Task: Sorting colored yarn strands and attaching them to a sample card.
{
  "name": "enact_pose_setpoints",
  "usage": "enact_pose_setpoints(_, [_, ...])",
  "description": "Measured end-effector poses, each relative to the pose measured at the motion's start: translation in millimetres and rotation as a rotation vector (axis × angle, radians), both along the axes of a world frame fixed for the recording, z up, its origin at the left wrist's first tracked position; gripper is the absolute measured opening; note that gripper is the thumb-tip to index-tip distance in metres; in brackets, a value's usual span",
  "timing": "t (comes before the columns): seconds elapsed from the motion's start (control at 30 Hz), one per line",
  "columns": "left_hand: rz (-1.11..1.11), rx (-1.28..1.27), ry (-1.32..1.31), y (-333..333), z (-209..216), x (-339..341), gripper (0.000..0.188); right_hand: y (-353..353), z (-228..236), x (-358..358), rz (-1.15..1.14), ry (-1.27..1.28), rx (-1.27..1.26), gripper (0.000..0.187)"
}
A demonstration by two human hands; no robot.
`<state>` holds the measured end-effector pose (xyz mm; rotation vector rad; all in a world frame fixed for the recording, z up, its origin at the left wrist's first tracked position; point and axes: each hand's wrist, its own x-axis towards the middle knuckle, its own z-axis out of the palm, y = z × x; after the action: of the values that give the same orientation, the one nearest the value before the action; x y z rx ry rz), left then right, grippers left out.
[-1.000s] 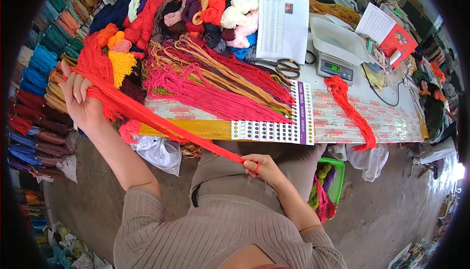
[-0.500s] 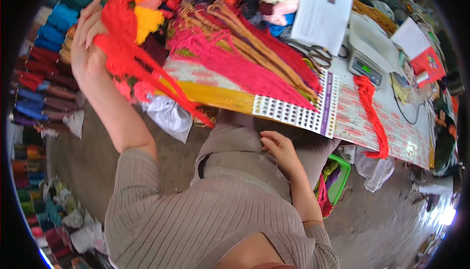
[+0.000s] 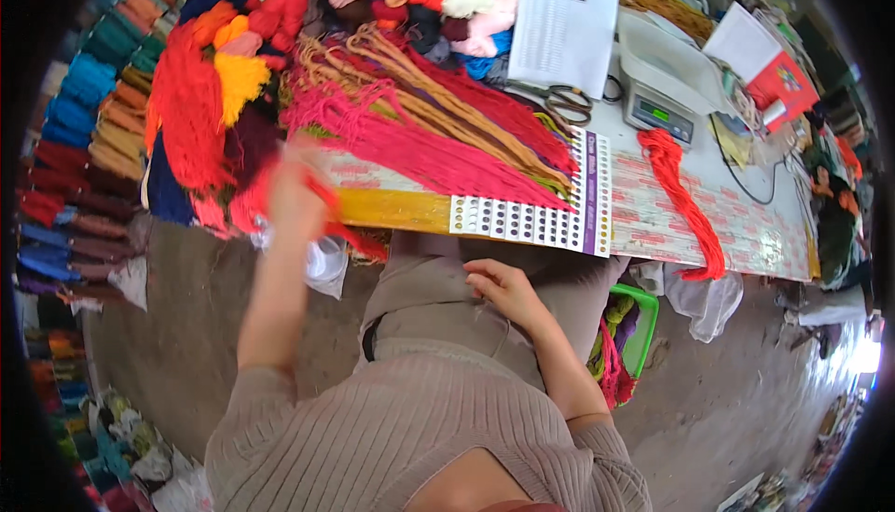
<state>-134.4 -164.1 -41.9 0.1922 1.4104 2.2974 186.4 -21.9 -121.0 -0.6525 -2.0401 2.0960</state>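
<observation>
My left hand [image 3: 296, 197] is smeared by motion at the table's front left edge. Its fingers cannot be made out. Bright red yarn strands [image 3: 350, 232] run down beside it past the edge; whether the fingers grip them is unclear. A thick red yarn bundle [image 3: 191, 111] lies on the pile to its left. My right hand [image 3: 508, 290] rests on my lap, fingers loosely bent and somewhat apart, with nothing seen in them. In front of me, pink yarn [image 3: 447, 153] and tan yarn strands [image 3: 466, 106] lie across a white card [image 3: 595, 200] with rows of holes.
A red skein [image 3: 685, 204] drapes over the table's front edge. Farther back are scissors [image 3: 569, 103], a printed sheet [image 3: 564, 27] and a scale [image 3: 660, 116]. Under the table stands a green basket [image 3: 640, 335] of yarn. Hanks [image 3: 89, 88] hang at the left.
My left hand has swept down and to the right, away from the red bundle to the table's front edge. My right hand stays on my lap. The whole view has shifted slightly.
</observation>
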Motion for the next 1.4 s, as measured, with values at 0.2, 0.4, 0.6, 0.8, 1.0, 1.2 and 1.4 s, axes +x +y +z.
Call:
enact_pose_setpoints(0.2, [-0.560,-0.212,-0.104,20.7,-51.8,139.4,0.042,-7.9,3.7,0.3,-0.110,0.070,0.058,0.020])
enact_pose_setpoints(0.4, [-0.762,-0.240,-0.027,35.3,-34.0,170.6,0.036,-15.9,33.0,-28.5,-0.189,0.242,0.103,0.016])
enact_pose_setpoints(0.6, [-0.877,-0.185,-0.181,41.8,-34.2,172.4,0.038,-19.5,20.5,-30.0,-0.263,0.205,-0.011,0.011])
enact_pose_setpoints(0.8, [-0.894,-0.118,-0.261,42.1,-33.8,168.8,0.041,-14.1,21.0,-30.9,-0.274,0.207,-0.150,0.012])
enact_pose_setpoints(1.0, [-0.866,-0.110,-0.248,42.1,-34.9,173.5,0.043,-12.0,25.0,-27.1,-0.165,0.135,-0.020,0.009])
enact_pose_setpoints(1.2, [-0.783,-0.015,-0.427,38.8,-35.5,161.1,0.043,-13.7,27.2,-32.9,-0.283,0.262,-0.303,0.012])
enact_pose_setpoints(1.4, [-0.740,0.063,-0.474,46.8,-30.5,149.5,0.043,-5.9,41.2,-24.9,-0.344,0.238,-0.544,0.015])
